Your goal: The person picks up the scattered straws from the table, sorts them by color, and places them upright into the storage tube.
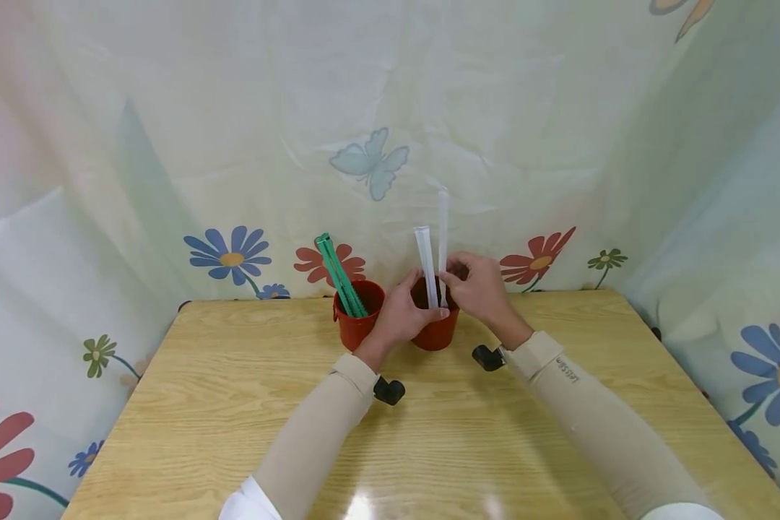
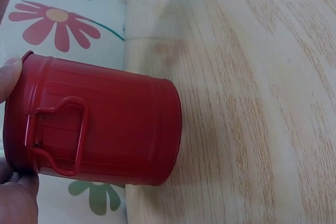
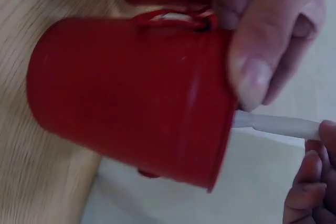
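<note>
My left hand [image 1: 399, 314] grips the rim of the right-hand red bucket [image 1: 437, 336], thumb at its front and fingers at its far side. In the left wrist view, fingertips hold both sides of the red bucket [image 2: 115, 124] at its rim. My right hand [image 1: 481, 289] pinches a white wrapped straw [image 1: 443, 231], which stands upright with its lower end inside that bucket. The right wrist view shows the same straw [image 3: 286, 125] between finger and thumb, just past the rim. More white wrapped straws [image 1: 426, 263] lean in the bucket beside it.
A second red bucket [image 1: 356, 332] stands close on the left, with green straws [image 1: 339, 274] leaning in it. Both stand near the back edge of the wooden table [image 1: 234, 404]. Right behind hangs a flowered curtain [image 1: 266, 180]. Black wrist cameras jut from both sleeves.
</note>
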The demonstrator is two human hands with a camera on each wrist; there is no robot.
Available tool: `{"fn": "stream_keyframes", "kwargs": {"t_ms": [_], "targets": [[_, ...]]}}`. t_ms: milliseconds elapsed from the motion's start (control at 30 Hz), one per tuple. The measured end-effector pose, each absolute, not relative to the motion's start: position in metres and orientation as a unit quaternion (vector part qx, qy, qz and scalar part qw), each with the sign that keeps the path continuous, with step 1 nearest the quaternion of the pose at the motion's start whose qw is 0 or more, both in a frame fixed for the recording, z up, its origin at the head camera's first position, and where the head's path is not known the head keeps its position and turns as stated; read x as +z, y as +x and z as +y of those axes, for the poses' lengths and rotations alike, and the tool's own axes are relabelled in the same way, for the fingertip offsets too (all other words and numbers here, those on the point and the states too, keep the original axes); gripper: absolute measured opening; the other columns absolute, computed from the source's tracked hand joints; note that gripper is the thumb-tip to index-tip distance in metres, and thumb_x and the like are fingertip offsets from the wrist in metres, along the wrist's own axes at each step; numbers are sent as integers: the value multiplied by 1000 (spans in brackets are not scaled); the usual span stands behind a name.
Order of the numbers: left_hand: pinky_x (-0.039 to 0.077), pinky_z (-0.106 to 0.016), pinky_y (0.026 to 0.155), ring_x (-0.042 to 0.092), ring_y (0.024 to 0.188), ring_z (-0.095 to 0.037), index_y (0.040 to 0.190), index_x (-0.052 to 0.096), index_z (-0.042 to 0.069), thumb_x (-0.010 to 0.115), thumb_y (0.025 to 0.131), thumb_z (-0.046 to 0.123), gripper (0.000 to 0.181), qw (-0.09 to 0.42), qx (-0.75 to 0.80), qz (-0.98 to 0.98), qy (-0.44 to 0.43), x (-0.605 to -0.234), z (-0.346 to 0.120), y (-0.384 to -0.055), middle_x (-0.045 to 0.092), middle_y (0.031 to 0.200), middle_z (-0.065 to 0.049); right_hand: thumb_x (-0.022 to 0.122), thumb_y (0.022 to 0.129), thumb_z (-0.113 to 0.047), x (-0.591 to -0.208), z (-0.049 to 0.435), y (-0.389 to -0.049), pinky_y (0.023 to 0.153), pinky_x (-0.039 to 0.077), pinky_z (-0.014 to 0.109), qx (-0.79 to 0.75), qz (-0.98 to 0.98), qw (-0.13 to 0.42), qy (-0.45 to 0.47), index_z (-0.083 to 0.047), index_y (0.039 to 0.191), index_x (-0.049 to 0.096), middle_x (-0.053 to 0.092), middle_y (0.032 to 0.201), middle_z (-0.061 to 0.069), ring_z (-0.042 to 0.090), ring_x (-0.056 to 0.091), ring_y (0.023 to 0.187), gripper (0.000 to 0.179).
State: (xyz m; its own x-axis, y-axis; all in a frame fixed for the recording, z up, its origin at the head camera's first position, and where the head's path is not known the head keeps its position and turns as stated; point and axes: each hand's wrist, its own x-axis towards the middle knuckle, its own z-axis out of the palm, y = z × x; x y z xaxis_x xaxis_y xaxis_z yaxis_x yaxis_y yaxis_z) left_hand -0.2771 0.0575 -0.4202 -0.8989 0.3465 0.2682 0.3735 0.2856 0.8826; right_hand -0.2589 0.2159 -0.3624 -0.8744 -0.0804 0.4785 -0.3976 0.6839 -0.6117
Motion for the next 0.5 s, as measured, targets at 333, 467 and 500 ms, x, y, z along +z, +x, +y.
{"fn": "stream_keyframes", "kwargs": {"t_ms": [333,467,500], "targets": [[37,-53,117,51,131,-30,143,44,14,82,81,23,73,16,-544,-805,-238,-417,60,-276,57,141,-5,68,88,-11,-371,220,-270,62,54,31,323,-928,155,105,-2,91,74,74,82,12,23,68,73,11],[37,-51,117,52,130,-26,144,43,20,82,81,22,74,18,-540,-809,-232,-419,59,-277,57,141,-1,68,87,-11,-370,217,-276,56,53,27,329,-930,121,110,-3,89,74,74,80,11,21,67,68,10],[37,-51,117,53,129,-26,144,44,20,81,81,21,73,18,-541,-808,-231,-419,58,-277,57,140,-1,68,87,-10,-371,216,-277,55,52,26,330,-931,114,112,-2,89,74,74,79,11,20,66,67,10]]}}
